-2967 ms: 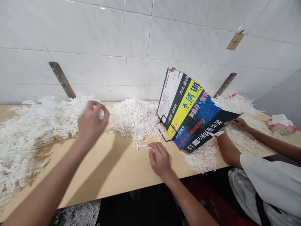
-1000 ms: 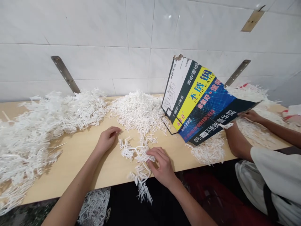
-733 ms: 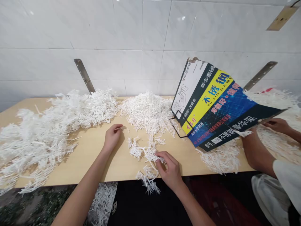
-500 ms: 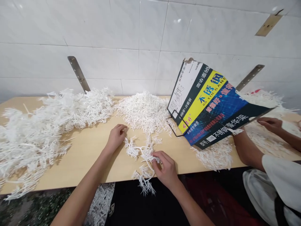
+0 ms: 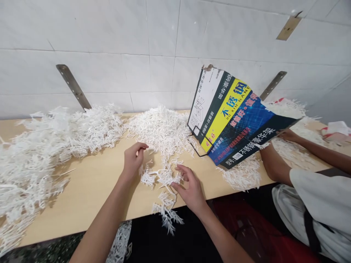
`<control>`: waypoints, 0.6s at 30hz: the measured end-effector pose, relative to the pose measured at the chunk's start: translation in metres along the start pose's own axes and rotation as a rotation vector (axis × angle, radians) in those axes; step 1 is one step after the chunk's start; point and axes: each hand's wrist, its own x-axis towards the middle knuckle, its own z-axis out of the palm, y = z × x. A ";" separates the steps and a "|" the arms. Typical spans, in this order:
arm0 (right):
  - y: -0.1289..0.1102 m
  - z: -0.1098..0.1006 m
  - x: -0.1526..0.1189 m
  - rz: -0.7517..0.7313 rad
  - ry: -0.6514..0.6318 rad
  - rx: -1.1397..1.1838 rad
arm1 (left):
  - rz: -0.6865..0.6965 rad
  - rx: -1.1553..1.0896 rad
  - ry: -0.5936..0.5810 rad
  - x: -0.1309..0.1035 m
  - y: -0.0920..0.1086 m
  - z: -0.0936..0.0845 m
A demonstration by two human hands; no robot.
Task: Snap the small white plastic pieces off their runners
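A white plastic branch [image 5: 166, 177] with spiky sprigs lies on the table in front of me. Its lower sprigs [image 5: 168, 215] hang over the near edge. To its left, my left hand [image 5: 133, 159] is raised slightly with the fingers curled inward; whatever they may pinch is hidden. My right hand [image 5: 191, 188] is at the right side of the branch, thumb and fingers apart, the thumb close to its stem. Behind both hands rises a heap of small loose white sprigs [image 5: 161, 128].
A large pile of white branches [image 5: 55, 153] covers the left of the table [image 5: 90, 197]. At right a printed cardboard sheet [image 5: 233, 120] stands tilted, with a black wire stand [image 5: 200, 142] at its base. Beyond it are another person's arm [image 5: 274, 164] and more white pieces [image 5: 244, 175].
The view has swung right, so things sit further left. My right fingers have spread from their pinch on the branch. My left hand has lifted a little, still curled.
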 end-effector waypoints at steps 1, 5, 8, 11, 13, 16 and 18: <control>0.001 0.000 0.002 0.052 0.012 0.005 | 0.100 0.044 -0.052 -0.005 0.011 -0.002; -0.001 -0.002 0.008 0.090 -0.022 -0.010 | 0.182 0.022 -0.038 -0.039 0.059 0.007; -0.010 -0.008 0.006 -0.009 -0.183 0.041 | 0.015 0.115 -0.087 -0.071 0.074 0.022; -0.013 -0.012 0.004 -0.032 -0.236 0.129 | -0.096 0.246 -0.123 -0.098 0.064 0.033; -0.011 -0.012 0.004 0.023 -0.156 0.163 | -0.117 0.283 -0.138 -0.109 0.054 0.033; -0.011 -0.008 0.009 0.098 -0.115 0.160 | -0.126 0.185 -0.128 -0.117 0.049 0.026; -0.016 -0.004 0.014 0.139 -0.191 0.157 | -0.137 0.043 -0.133 -0.117 0.052 0.019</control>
